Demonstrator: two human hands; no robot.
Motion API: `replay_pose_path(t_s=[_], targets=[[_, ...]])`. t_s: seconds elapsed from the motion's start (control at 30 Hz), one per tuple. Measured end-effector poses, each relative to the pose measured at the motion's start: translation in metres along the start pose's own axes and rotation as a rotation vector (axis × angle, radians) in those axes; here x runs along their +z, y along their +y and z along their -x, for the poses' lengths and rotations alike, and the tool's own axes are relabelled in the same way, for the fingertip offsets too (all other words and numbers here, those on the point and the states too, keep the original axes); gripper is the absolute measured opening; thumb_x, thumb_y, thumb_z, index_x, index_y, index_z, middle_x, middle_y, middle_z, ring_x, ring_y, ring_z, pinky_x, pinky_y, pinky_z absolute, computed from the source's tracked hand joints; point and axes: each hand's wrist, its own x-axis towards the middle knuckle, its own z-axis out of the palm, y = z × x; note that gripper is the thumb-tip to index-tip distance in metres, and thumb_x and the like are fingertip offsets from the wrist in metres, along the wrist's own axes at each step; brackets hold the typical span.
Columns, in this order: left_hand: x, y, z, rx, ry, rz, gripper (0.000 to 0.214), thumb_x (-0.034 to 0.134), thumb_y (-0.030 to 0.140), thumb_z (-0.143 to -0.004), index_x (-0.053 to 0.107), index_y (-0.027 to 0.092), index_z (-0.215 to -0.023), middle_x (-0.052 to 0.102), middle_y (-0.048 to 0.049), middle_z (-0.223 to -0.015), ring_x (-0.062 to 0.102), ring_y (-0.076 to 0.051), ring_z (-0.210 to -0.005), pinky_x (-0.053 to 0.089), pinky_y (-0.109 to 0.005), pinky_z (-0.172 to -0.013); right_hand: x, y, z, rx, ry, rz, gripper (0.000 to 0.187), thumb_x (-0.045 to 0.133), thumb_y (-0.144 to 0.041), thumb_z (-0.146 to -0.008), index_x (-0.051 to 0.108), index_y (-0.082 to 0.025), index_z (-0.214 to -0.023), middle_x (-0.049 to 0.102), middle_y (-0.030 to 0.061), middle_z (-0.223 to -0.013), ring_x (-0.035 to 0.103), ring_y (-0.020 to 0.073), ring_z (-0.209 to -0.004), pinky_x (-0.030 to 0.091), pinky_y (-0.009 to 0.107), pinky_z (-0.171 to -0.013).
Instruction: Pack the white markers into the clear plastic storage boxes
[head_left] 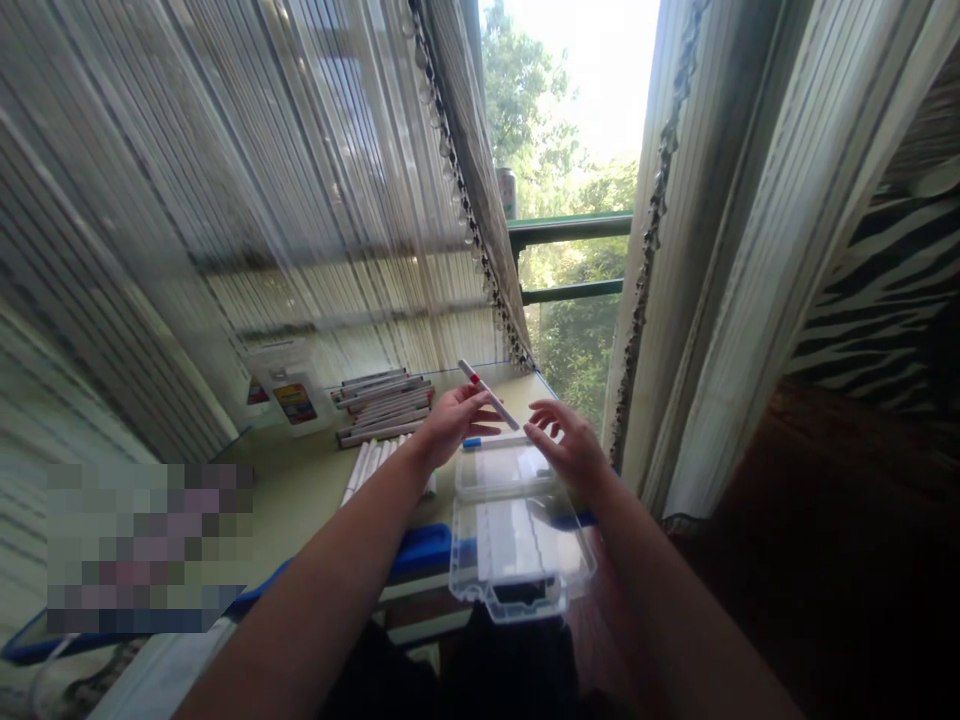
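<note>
The left hand [457,418] pinches a slim white marker [495,402] between thumb and fingers, the grip closed around its middle. The marker is held in the air just above the far end of a clear case. Its long axis runs slantwise in view, from upper left down to lower right; the end near its red band points up and left, and the other end points at the right hand [568,442]. That hand holds nothing visible, its fingers loosely curled just beside the marker's lower end; whether a fingertip touches it cannot be told.

Below the hands, the clear case [525,608] lies open, a glossy, hard-looking plastic shell with rounded corners and a moulded handle at the near side. At its far end lies a blue-capped marker [472,442], set crosswise with the cap to the left.

Left of the case, a row of white markers [367,468] lies side by side on a smooth, pale yellow-green table [289,490] with a blue edge. Behind that row is a heap of markers [386,402], slim sticks lying mostly crosswise, and beside it a transparent package [294,400] with a coloured label. Sheer, striped curtains [337,180] with beaded trim hang beyond, parted before a dark railing [577,228].
</note>
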Motion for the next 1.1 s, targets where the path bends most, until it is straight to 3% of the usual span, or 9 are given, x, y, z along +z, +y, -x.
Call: replay_pose_path(t_s=[0.2,0.4,0.63,0.73,0.83,0.9,1.1], targets=[[0.003,0.002,0.005,0.009,0.015,0.053,0.039,0.078,0.022,-0.063,0.047,0.015,-0.085,0.069,-0.0071,-0.09,0.068,-0.022,-0.088,0.054,-0.035,-0.075,0.001,0.0,0.0,-0.011,0.03,0.037,0.018,0.057,-0.031,-0.08,0.059,-0.02,-0.094,0.064,0.0032,-0.077,0.059,0.015,-0.066,0.045,0.028,-0.058],[0.006,-0.002,0.004,0.0,-0.022,0.118,0.035,0.079,0.017,-0.062,0.05,0.014,-0.082,0.069,-0.0043,-0.081,0.068,-0.02,-0.087,0.054,-0.034,-0.081,-0.002,0.005,-0.002,-0.067,0.13,0.127,0.017,0.059,-0.029,-0.08,0.06,-0.022,-0.095,0.057,0.0035,-0.085,0.054,0.0157,-0.073,0.048,0.031,-0.065],[0.01,-0.004,0.006,0.009,-0.078,0.132,0.033,0.079,0.016,-0.062,0.053,0.012,-0.081,0.068,-0.0024,-0.072,0.069,-0.017,-0.08,0.052,-0.036,-0.087,-0.003,0.002,-0.003,-0.062,0.113,0.067,0.013,0.052,-0.03,-0.086,0.062,-0.022,-0.087,0.057,0.0046,-0.09,0.056,0.0145,-0.074,0.049,0.027,-0.06],[0.009,-0.001,0.006,0.031,-0.027,0.092,0.039,0.079,0.023,-0.062,0.053,0.013,-0.089,0.068,-0.005,-0.078,0.069,-0.019,-0.079,0.054,-0.035,-0.081,-0.003,0.004,-0.004,-0.06,0.129,0.08,0.013,0.051,-0.028,-0.086,0.061,-0.02,-0.086,0.058,0.0042,-0.086,0.056,0.014,-0.072,0.049,0.027,-0.062],[0.001,0.005,0.003,0.144,0.168,-0.077,0.04,0.077,0.03,-0.063,0.052,0.013,-0.09,0.068,-0.0064,-0.08,0.066,-0.015,-0.068,0.054,-0.028,-0.064,-0.005,0.011,-0.005,-0.031,0.144,0.115,0.014,0.05,-0.027,-0.086,0.061,-0.019,-0.087,0.058,0.0051,-0.086,0.055,0.015,-0.073,0.048,0.029,-0.065],[-0.006,0.008,0.001,0.203,0.231,-0.24,0.038,0.076,0.028,-0.062,0.054,0.012,-0.09,0.067,-0.0058,-0.079,0.064,-0.014,-0.065,0.052,-0.025,-0.057,-0.007,0.015,-0.005,0.008,0.11,0.135,0.014,0.05,-0.026,-0.085,0.061,-0.018,-0.088,0.059,0.0054,-0.085,0.055,0.0157,-0.073,0.048,0.03,-0.066],[-0.022,0.009,0.002,0.131,0.091,-0.737,0.024,0.067,0.019,-0.061,0.064,0.012,-0.083,0.068,-0.006,-0.077,0.062,-0.014,-0.065,0.05,-0.024,-0.058,-0.009,0.018,-0.004,0.135,-0.112,0.196,0.011,0.056,-0.021,-0.081,0.064,-0.018,-0.088,0.065,0.004,-0.086,0.056,0.015,-0.073,0.045,0.03,-0.072]])
